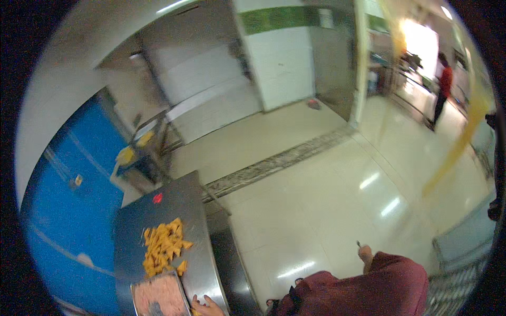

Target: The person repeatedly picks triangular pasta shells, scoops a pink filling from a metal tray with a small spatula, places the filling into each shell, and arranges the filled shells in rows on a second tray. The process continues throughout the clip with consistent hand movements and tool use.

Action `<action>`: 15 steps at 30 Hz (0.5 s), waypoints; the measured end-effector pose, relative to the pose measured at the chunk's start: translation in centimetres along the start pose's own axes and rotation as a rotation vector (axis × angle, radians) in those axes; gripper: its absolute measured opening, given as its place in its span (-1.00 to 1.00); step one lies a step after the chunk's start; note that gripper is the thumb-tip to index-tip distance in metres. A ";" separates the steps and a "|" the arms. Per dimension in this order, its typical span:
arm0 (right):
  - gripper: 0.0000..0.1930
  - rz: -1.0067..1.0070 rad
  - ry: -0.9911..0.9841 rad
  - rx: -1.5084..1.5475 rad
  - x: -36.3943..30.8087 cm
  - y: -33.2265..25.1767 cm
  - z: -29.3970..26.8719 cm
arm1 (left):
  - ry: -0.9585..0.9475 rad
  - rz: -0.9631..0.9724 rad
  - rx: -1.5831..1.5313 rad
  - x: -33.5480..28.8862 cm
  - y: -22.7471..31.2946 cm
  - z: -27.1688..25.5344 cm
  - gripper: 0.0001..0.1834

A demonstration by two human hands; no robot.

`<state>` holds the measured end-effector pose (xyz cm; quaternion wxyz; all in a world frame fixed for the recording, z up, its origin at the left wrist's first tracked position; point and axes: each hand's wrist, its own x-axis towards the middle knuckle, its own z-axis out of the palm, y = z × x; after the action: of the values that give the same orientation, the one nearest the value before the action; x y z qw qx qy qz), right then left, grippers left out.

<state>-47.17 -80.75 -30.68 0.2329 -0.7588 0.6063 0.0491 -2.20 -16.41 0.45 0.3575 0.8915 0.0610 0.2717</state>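
My left hand [208, 307] is at the front edge of the steel table [195, 231], its fingers apart, beside a metal tray [181, 288] of pink paste [155, 295] that looks like minced meat. A bit of yellow shows beside that hand; whether it touches the fingers I cannot tell. Behind the tray lies a heap of golden-yellow fried-looking pieces [166, 245]. Out to the right, over the floor, my right hand [365, 254] is closed on a thin tool, with only its short dark tip [359, 244] showing. A dark red sleeve [363, 284] covers my right arm.
A small red item [157, 198] lies on the table's far part. A blue panel [74, 184] stands left of it, with a rack holding yellow things [125, 156] behind. Pale tiled floor [311, 200] spreads right. A person in red [444, 84] stands far off.
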 end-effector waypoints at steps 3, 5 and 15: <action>-0.82 -0.203 0.019 -0.370 -0.1 -5.2 4.4 | -0.168 0.089 -0.047 2.5 3.5 3.6 -0.46; -0.75 -0.334 -0.081 -0.561 -1.5 -9.9 5.9 | -0.263 0.095 -0.156 3.5 5.5 5.6 -0.46; -0.70 -0.086 -0.547 0.724 -3.4 -21.3 5.5 | -0.313 0.250 -0.213 7.2 9.6 12.2 -0.50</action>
<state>-26.85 -72.09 -28.06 0.6365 -0.6123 0.4684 0.0229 9.54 -28.68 2.81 0.4182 0.8806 -0.1353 0.1771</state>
